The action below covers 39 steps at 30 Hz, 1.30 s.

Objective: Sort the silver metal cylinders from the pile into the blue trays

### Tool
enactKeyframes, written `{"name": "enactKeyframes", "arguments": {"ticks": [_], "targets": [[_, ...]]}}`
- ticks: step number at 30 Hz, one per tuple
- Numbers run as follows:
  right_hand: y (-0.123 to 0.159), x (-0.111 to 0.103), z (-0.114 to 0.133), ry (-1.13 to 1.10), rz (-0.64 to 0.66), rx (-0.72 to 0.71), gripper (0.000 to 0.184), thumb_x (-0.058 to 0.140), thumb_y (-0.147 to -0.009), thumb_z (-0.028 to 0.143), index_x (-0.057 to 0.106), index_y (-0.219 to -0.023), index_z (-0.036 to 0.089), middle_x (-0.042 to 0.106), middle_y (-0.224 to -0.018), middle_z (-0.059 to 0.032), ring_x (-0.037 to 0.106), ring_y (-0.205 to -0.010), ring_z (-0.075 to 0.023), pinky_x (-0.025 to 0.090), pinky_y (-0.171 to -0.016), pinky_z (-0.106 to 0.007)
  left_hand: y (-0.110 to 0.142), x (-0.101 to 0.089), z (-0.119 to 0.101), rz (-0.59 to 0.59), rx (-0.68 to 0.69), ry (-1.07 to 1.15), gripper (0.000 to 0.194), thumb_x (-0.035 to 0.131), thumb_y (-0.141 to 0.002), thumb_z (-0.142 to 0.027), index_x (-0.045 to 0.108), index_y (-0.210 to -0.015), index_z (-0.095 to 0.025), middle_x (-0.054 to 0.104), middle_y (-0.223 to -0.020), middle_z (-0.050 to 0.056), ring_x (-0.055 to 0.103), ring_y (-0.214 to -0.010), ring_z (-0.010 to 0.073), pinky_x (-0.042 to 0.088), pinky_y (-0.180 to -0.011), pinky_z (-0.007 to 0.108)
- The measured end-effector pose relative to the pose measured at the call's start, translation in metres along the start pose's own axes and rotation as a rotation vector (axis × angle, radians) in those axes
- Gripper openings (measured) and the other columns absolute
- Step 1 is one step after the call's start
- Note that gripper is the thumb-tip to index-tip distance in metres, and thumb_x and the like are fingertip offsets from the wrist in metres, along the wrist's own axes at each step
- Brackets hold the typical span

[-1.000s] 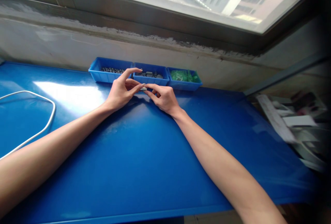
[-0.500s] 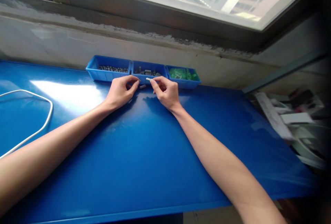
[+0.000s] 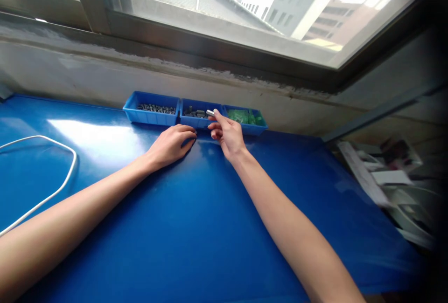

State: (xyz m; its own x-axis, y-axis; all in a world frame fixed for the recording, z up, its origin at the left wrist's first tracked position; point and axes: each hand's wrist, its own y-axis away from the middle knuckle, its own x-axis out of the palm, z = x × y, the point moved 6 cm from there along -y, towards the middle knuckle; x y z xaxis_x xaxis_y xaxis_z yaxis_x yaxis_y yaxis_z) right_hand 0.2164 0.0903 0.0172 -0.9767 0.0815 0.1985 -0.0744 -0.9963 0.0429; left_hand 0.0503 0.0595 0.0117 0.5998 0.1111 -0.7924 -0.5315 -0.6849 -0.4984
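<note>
My right hand is raised before the middle blue bin. Its thumb and index finger pinch a small silver-grey metal piece, short and bar-shaped. My left hand lies low on the blue tabletop, just in front of the bins. Its fingers curl down with the thumb near the fingertips; whatever is between them is hidden. Inside the middle bin are several grey metal pieces.
The left blue bin holds many small dark-grey parts. Green bagged items fill the right bin. A white cable curves across the table's left side. Behind the bins run a wall and window; blurred clutter lies at right.
My left hand has come down onto the tabletop where a loose grey piece lay, now covered. My right hand still pinches its metal piece, with the other fingers looser. The view has tilted up slightly.
</note>
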Motion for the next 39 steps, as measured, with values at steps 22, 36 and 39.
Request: {"name": "enactKeyframes", "arguments": {"ticks": [22,36,39], "targets": [[0.022,0.02,-0.012,0.444,0.267,-0.281,0.037,0.075,-0.083,0.046,0.072,-0.11,0.021,0.07,-0.071,0.0012,0.059,-0.052,-0.011,0.049,-0.049,-0.022,0.0,-0.015,0.028,-0.267,-0.391,0.798,0.035,0.073,-0.089,-0.04,0.066,-0.115,-0.018,0.072,-0.095,0.005,0.071,-0.081,0.0161,0.058,-0.076,0.026],[0.021,0.023,-0.016,0.432,0.326,-0.254,0.032,0.075,-0.084,0.049,0.076,-0.094,0.018,0.072,-0.071,-0.0011,0.058,-0.051,-0.0105,0.047,-0.048,-0.022,-0.001,-0.015,0.027,-0.267,-0.42,0.853,0.034,0.069,-0.091,-0.045,0.065,-0.11,-0.018,0.069,-0.084,0.002,0.071,-0.071,0.0144,0.059,-0.071,0.025],[0.018,0.021,-0.014,0.393,0.309,-0.255,0.036,0.073,-0.086,0.053,0.075,-0.084,0.017,0.07,-0.066,-0.0003,0.054,-0.047,-0.0082,0.044,-0.047,-0.021,-0.001,-0.015,0.029,-0.273,-0.408,0.833,0.032,0.063,-0.095,-0.046,0.066,-0.111,-0.017,0.069,-0.082,0.002,0.07,-0.071,0.014,0.058,-0.071,0.025]]}}
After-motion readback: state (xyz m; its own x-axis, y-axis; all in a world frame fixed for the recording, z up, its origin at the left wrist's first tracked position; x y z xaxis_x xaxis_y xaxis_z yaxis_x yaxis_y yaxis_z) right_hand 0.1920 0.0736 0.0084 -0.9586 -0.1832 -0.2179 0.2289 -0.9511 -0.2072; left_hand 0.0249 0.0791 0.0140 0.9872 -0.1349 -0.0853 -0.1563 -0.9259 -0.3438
